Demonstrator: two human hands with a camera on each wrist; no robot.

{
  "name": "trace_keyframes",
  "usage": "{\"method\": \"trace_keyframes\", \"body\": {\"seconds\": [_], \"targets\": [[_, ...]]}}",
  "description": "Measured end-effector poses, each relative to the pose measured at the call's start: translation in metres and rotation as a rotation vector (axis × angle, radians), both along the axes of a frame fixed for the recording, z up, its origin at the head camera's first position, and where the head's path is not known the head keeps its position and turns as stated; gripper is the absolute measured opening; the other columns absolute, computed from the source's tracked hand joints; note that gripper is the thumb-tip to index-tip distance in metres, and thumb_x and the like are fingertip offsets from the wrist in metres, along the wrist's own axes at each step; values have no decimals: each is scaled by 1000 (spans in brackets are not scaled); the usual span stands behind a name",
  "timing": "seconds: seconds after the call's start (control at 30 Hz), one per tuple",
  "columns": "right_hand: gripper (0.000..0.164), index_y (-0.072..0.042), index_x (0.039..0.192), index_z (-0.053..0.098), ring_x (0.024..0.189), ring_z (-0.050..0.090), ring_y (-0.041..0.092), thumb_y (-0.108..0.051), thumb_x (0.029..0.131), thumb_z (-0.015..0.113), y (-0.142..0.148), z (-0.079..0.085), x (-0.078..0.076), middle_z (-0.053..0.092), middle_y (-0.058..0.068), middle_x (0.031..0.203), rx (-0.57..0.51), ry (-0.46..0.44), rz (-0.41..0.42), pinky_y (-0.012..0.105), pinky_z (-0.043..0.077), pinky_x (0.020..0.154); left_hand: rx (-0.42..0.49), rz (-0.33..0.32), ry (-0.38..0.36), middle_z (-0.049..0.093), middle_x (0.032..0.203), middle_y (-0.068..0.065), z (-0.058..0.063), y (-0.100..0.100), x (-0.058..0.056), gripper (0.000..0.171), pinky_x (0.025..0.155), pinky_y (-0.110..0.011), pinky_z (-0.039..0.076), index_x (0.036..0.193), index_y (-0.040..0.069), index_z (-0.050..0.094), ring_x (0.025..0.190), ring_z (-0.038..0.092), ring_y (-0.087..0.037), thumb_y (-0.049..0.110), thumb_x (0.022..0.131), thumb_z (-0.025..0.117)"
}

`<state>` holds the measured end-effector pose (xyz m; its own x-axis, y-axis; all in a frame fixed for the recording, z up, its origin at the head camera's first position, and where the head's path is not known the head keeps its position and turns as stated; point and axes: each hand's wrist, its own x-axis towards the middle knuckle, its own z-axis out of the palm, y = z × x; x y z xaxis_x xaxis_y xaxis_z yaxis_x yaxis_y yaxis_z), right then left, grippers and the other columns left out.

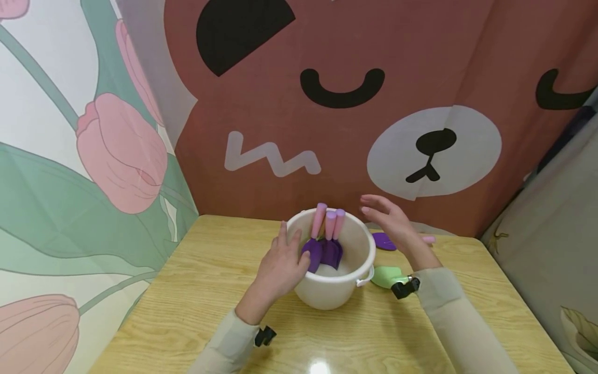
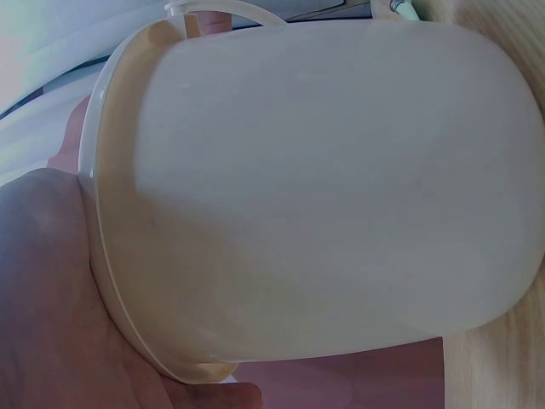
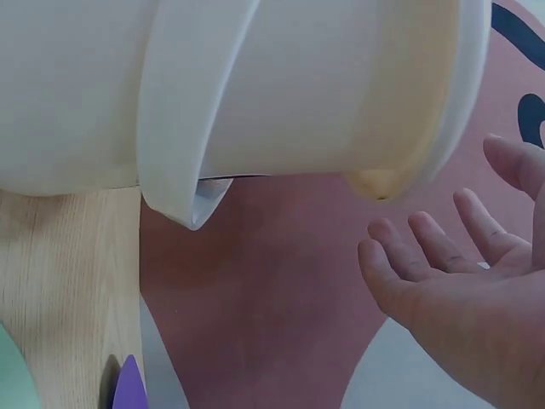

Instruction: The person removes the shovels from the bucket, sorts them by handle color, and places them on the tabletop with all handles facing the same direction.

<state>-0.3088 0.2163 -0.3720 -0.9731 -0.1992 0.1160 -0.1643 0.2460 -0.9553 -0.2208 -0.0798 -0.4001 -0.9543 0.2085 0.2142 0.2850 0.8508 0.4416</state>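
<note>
A white bucket (image 1: pixel 327 291) stands upright on the table, its handle lowered. Inside lean several toy garden tools with pink handles (image 1: pixel 330 224) and purple scoops (image 1: pixel 313 253). My left hand (image 1: pixel 280 262) holds the bucket's near left rim, some fingers reaching inside; the left wrist view shows the hand (image 2: pixel 51 298) against the rim. To the right of the bucket, my right hand (image 1: pixel 392 223) is raised, fingers spread and holding nothing. The right wrist view shows its fingers (image 3: pixel 426 247) just apart from the rim.
Right of the bucket lie a purple tool (image 1: pixel 385 241) with a pink handle, partly behind my right hand, and a green tool (image 1: pixel 386 275), partly hidden by my wrist. The wooden table (image 1: pixel 224 311) ends at a bear-patterned curtain (image 1: pixel 261 197).
</note>
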Motion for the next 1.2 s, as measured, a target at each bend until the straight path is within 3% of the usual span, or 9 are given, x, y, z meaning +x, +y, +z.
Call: {"method": "trace_keyframes", "body": {"seconds": [0.4,0.8,1.2], "targets": [[55,-12,146,51,137,47,35,-34,98,67,-10,-5,-9,50,14,149,46,26,35,59,38,111,0,-2,-9,11,167,-24,-1,-1,-2,66,98,-56,48,157,11,38,143,38,-40,45,101,45],[58,-11,148,50,142,42,35,-34,98,68,-21,-2,-15,47,14,153,123,2,105,56,36,113,7,-11,-5,12,167,-24,0,-2,-2,67,99,-57,48,157,11,38,143,36,-40,46,100,43],[55,-14,142,58,137,48,33,-39,95,71,-30,-4,-21,53,11,149,192,-30,121,51,43,108,4,-7,-7,12,167,-23,0,-1,-3,67,100,-56,48,157,11,38,143,37,-40,46,100,43]]}}
